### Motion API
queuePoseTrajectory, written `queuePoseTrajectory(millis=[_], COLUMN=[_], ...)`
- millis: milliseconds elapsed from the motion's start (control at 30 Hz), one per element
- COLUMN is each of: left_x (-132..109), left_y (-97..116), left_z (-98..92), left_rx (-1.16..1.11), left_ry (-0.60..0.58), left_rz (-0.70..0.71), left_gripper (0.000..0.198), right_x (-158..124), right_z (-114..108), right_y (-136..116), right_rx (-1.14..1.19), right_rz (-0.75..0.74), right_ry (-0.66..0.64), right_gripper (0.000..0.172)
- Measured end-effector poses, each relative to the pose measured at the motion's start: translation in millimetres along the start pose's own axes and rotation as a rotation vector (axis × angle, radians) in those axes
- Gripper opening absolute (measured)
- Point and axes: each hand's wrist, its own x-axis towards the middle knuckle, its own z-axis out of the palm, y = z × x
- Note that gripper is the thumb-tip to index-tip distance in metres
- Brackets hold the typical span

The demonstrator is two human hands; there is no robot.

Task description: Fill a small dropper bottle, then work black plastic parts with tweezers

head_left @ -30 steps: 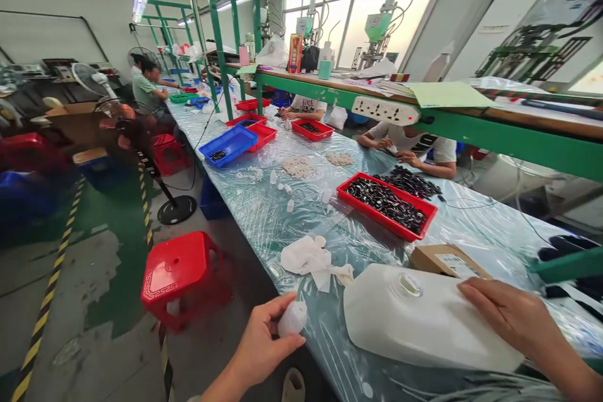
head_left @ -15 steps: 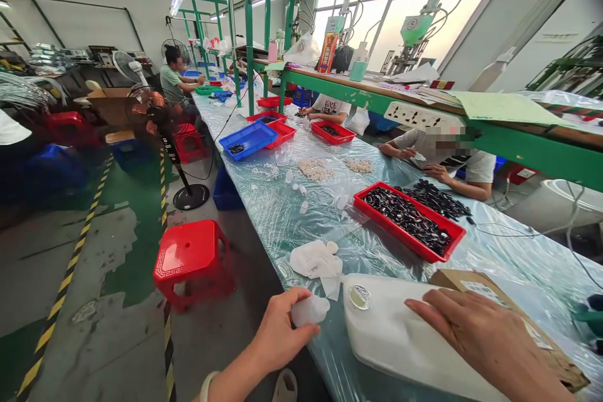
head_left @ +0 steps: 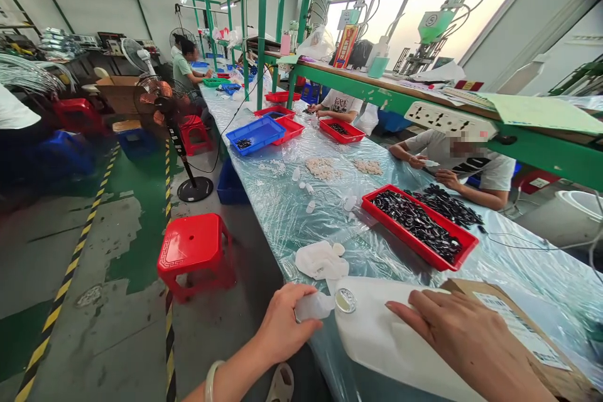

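Our left grip pinches a small bottle by the surface's edge; our right grip covers the white jug, clasped or not we cannot tell. The jug's mouth has closed in on the bottle, seemingly aligning them. A red tray holds heaped black pieces.

Bright windows, soft shadows, stretched edges.

Clear, wrinkled plastic sheeting covers the long green tabletop. Nearest me sits a white jerrycan, beside a cardboard box. Beyond are crumpled white tissue, a red tray of black pieces, small translucent bottles and two beige piles.
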Motion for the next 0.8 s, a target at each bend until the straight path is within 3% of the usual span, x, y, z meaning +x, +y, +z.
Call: queuePoseTrajectory(millis=[200,800], left_x=[-1.4,-6.9], left_y=[-4.1,-18.2], left_z=[-6.3,-14.4], left_rx=[0.032,0.042], left_ry=[-0.017,-0.027], left_rz=[-0.032,-0.050], left_gripper=[0.039,0.038], right_x=[1.2,16.6], right_z=[3.4,0.5], right_y=[-3.0,-18.3], right_rx=[0.033,0.062], right_rz=[-0.006,-0.070], right_ry=[-0.040,0.021], right_gripper=[0.062,0.062])
